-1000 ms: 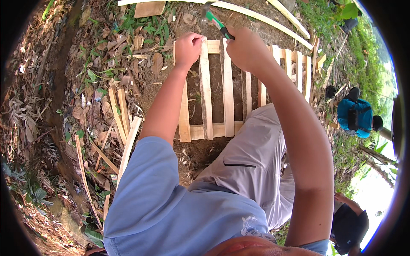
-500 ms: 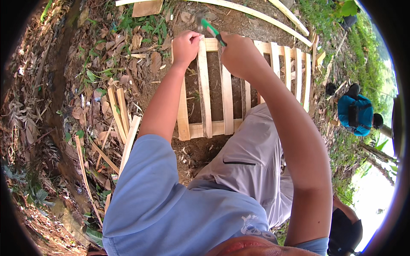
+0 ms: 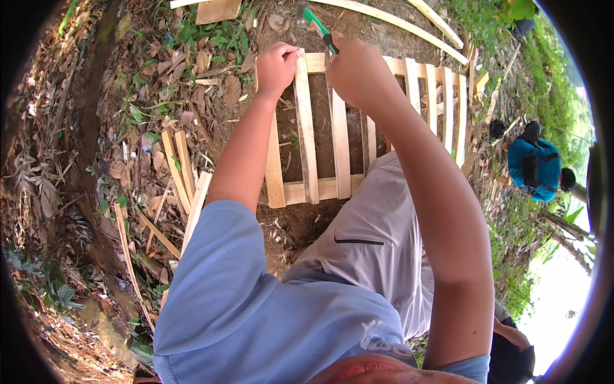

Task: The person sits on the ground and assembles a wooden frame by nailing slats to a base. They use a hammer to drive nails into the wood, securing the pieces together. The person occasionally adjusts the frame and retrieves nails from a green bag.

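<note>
A frame of pale wooden slats nailed across two rails lies on the ground before me. At its far left corner my left hand is closed in a pinch at the far end of a slat. Whatever those fingers hold is too small to make out. My right hand grips a hammer by its green and black handle. The hammer's metal head is raised beyond the frame's far rail, a little past my left fingertips and apart from the slat.
Loose wooden strips lie among dry leaves on my left. Long curved strips and a flat board lie beyond the frame. A person in a teal top is at the right. My bent leg borders the frame's near side.
The hammer and my right hand have risen slightly away from the slat's end. My left hand keeps its pinch in nearly the same place.
</note>
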`<action>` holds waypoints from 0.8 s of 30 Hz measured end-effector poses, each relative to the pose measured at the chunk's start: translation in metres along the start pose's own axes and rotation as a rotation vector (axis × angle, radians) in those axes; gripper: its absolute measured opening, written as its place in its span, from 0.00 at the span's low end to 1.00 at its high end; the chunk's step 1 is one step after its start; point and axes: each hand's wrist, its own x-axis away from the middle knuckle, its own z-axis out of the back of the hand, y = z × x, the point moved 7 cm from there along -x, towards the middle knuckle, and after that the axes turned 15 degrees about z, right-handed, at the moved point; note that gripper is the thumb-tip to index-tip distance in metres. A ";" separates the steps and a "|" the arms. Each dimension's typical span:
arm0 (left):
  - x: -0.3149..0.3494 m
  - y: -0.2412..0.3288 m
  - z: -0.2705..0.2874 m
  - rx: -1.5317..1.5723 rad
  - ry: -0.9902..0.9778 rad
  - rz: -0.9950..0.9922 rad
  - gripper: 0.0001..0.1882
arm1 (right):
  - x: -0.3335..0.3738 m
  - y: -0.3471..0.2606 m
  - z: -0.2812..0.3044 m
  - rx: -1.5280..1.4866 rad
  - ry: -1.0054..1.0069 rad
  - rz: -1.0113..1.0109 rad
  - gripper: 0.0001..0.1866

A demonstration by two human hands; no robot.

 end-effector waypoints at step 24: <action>0.002 -0.008 -0.002 -0.034 0.027 -0.085 0.09 | 0.208 0.013 0.076 -0.286 0.272 -0.539 0.26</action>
